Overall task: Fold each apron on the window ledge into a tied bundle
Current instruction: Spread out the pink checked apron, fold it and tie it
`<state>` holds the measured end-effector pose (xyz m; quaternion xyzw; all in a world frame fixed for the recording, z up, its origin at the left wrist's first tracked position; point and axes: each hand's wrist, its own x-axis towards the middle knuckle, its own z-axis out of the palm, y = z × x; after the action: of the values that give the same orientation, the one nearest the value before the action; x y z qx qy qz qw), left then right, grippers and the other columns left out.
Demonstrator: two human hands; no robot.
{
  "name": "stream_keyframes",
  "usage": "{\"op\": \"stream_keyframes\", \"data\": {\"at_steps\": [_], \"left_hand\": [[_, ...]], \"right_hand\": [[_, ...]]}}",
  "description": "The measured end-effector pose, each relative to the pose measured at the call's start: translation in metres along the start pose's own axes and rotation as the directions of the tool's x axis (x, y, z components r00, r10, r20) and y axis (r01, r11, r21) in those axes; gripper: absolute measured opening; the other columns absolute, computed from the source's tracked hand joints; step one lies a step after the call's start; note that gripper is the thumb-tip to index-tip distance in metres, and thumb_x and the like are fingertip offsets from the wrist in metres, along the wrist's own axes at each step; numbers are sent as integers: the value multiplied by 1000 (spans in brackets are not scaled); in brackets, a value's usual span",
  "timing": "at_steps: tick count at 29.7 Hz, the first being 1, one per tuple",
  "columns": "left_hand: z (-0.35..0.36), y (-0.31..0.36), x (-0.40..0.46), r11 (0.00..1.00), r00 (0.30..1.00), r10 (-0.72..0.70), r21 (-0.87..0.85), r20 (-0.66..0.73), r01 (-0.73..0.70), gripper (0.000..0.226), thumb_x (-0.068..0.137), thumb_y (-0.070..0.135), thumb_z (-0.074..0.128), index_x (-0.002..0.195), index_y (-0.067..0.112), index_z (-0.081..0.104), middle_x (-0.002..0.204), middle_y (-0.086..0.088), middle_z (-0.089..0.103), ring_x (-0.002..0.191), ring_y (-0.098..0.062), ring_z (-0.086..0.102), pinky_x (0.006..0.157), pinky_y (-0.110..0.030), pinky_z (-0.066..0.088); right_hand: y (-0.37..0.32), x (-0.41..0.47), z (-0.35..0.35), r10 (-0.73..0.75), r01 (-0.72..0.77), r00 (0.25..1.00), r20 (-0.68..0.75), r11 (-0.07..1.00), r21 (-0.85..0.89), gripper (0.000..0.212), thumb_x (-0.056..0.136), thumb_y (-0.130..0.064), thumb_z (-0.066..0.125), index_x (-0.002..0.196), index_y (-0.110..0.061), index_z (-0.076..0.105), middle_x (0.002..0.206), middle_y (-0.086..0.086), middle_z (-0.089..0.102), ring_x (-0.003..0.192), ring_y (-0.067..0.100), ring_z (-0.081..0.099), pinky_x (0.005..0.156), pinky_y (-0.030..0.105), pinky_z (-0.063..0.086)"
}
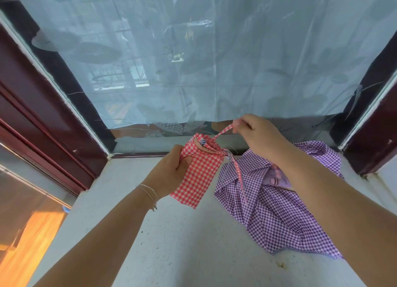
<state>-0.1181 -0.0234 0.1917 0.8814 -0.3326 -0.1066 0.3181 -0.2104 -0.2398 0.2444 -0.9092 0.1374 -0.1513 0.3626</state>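
A red-and-white checked apron (pixel 198 175), folded into a narrow bundle, is lifted above the window ledge (pixel 171 243). My left hand (pixel 169 175) grips the bundle on its left side, thumb on top. My right hand (pixel 255 132) pinches the apron's red strap (pixel 223 131) and holds it taut, up and to the right of the bundle's top. A second strap hangs down from the bundle over a purple-and-white checked apron (pixel 277 213), which lies crumpled and unfolded on the ledge under my right forearm.
The grey speckled ledge runs from the window frame toward me. Frosted film covers the window glass (pixel 193 61) behind. Dark red wooden frames (pixel 32 115) stand at both sides. A wooden floor (pixel 32 243) shows low at the left.
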Motion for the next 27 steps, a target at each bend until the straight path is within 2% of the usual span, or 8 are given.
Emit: {"op": "stream_keyframes", "data": {"at_steps": [3, 6, 11, 14, 19, 21, 24, 27], "left_hand": [[5, 4, 0, 976, 990, -141, -166, -8, 138, 23, 102, 34, 34, 107, 15, 45, 91, -1, 61, 80, -18, 60, 69, -27, 49], [7, 7, -1, 976, 985, -168, -150, -44, 160, 25, 102, 37, 33, 109, 16, 44, 91, 2, 61, 77, -13, 59, 65, -21, 48], [14, 4, -6, 982, 980, -156, 89, -123, 168, 29, 102, 40, 28, 104, 14, 41, 79, 0, 58, 68, -16, 58, 59, -26, 49], [13, 4, 0, 959, 929, -281, -115, -242, 260, 32, 102, 38, 29, 101, 9, 43, 77, -1, 54, 69, -20, 54, 57, -30, 44], [5, 12, 11, 762, 814, -517, -576, -267, 295, 36, 102, 36, 32, 110, 5, 48, 94, -8, 60, 86, -26, 59, 71, -35, 49], [4, 16, 12, 634, 781, -592, -712, -197, 301, 38, 101, 35, 33, 107, 4, 55, 94, -11, 61, 85, -26, 58, 77, -41, 49], [-3, 22, 14, 463, 741, -665, -829, -92, 313, 35, 102, 28, 33, 79, 10, 53, 76, -5, 54, 72, -21, 51, 74, -37, 44], [-10, 22, 12, 323, 714, -700, -898, -12, 300, 27, 101, 30, 40, 89, 10, 53, 80, -5, 56, 72, -20, 55, 73, -34, 46]], "right_hand": [[6, -2, 4, 48, -52, 995, -86, 998, -43, 24, 103, -30, 40, 89, -16, 54, 64, -10, 45, 54, 4, 39, 51, 24, 28], [8, -4, 10, 145, -144, 989, 11, 965, 221, 30, 103, -28, 37, 87, -11, 55, 61, -4, 43, 47, 7, 36, 50, 25, 32], [-11, -16, 3, 310, -364, 927, 213, 600, 712, 31, 102, -30, 43, 81, -11, 55, 48, -6, 36, 37, 7, 25, 34, 19, 19], [-22, -36, 11, 236, -436, 899, 369, 568, 698, 28, 101, -26, 45, 85, -7, 58, 53, -5, 36, 43, 9, 29, 37, 18, 25], [-33, -70, 54, 212, -595, 772, 599, 572, 565, 25, 102, -28, 42, 90, -10, 56, 53, -7, 37, 41, 5, 30, 35, 17, 26], [-33, -72, 66, 225, -599, 770, 597, 580, 553, 27, 102, -32, 43, 90, -12, 57, 53, -7, 36, 42, 5, 29, 36, 17, 25], [-36, -72, 73, 201, -585, 778, 596, 579, 568, 28, 101, -34, 45, 87, -13, 57, 55, -6, 35, 44, 6, 28, 37, 18, 22], [-36, -70, 75, 152, -564, 780, 607, 592, 576, 28, 101, -32, 45, 82, -13, 56, 56, -5, 35, 46, 7, 27, 39, 19, 23]]}}
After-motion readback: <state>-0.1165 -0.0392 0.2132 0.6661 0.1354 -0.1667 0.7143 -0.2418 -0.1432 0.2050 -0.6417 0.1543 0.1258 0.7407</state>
